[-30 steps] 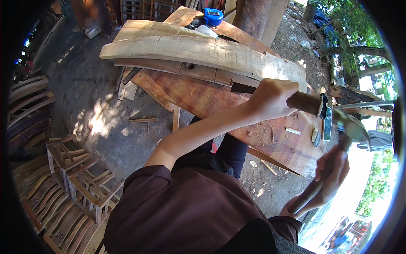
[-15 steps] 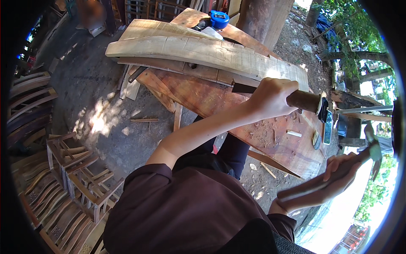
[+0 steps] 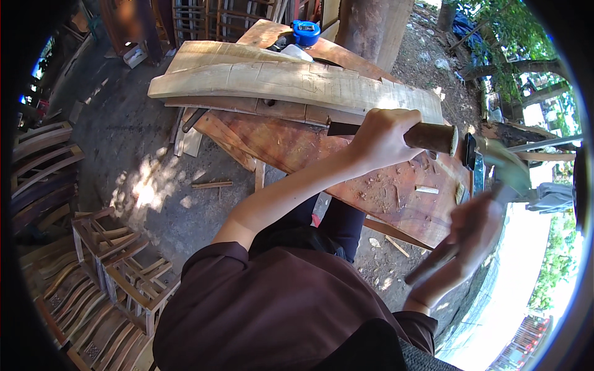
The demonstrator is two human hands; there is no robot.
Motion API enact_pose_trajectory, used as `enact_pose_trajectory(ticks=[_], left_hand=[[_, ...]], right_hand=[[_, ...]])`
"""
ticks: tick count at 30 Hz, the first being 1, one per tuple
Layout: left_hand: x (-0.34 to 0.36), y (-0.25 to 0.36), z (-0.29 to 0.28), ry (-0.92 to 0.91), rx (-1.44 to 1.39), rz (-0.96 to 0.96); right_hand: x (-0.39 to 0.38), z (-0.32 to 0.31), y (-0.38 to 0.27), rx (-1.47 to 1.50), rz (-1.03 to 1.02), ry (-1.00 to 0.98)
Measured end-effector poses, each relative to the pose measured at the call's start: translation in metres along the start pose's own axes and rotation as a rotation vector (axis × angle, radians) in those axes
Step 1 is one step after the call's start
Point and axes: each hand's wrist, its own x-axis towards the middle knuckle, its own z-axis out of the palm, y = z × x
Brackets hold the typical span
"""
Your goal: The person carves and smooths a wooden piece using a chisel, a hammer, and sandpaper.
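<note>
I am gripping the round wooden handle of a dark-bladed chisel (image 3: 396, 131) with my left hand (image 3: 380, 137), fingers wrapped tight around it, blade pointing toward a long, curved, pale wooden plank (image 3: 291, 83). My right hand (image 3: 467, 247) is clenching the wooden shaft of a metal-headed hammer (image 3: 495, 170), which is blurring with motion; its head is sitting just beside the butt end of the chisel handle, though I cannot tell whether the two are touching. Both tools are hanging over the reddish-brown wooden worktop (image 3: 322, 154), which is carrying scattered pale wood chips (image 3: 396, 185). The pale plank is lying across the far side of the worktop, resting on darker boards. Beyond it, a blue tape measure (image 3: 306, 31) is sitting near the worktop's far edge. My left forearm is crossing the near part of the worktop and hiding some of it. On my left, stacked wooden chair frames (image 3: 105, 260) are standing on the dirt ground (image 3: 136, 173), well apart from the worktop, with offcuts lying between.
</note>
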Motion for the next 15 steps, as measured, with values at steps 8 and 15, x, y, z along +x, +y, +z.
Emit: enact_pose_trajectory(ticks=[8, 15], left_hand=[[0.004, 0.008, -0.003, 0.030, -0.047, 0.026], [0.011, 0.015, 0.001, 0.044, -0.041, 0.086]], right_hand=[[-0.015, -0.020, -0.002, 0.688, 0.199, 0.079], [-0.039, -0.018, 0.000, 0.769, 0.233, 0.185]])
